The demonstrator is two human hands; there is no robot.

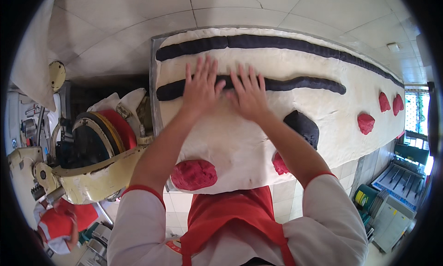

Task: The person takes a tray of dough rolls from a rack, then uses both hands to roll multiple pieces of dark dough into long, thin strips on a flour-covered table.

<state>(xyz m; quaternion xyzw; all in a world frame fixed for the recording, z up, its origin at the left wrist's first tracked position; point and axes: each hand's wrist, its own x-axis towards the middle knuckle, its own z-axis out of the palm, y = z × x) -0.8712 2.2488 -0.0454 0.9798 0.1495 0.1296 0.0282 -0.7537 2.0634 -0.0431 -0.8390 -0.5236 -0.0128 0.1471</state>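
Note:
Both my hands lie on a black rope of dough [307, 84] that stretches across a wide sheet of white dough [235, 148]. My left hand [202, 88] is flat with its fingers stretched forward over the rope. Close beside it, my right hand [249, 93] rests the same way, fingers spread and pointing away from me. The stretch of rope under my palms is partly hidden. Along the far edge of the sheet runs a second black dough strip [286, 43]. A black dough lump [302, 127] sits near my right forearm, which partly covers a red dough lump [279, 164].
Another red lump [194, 174] lies at the near left edge, and several more [366, 124] lie toward the right. Left of the table stands a cream-coloured machine [99, 173] with a round opening. A person in red and white [64, 224] is at lower left. Metal equipment [401, 187] stands at right.

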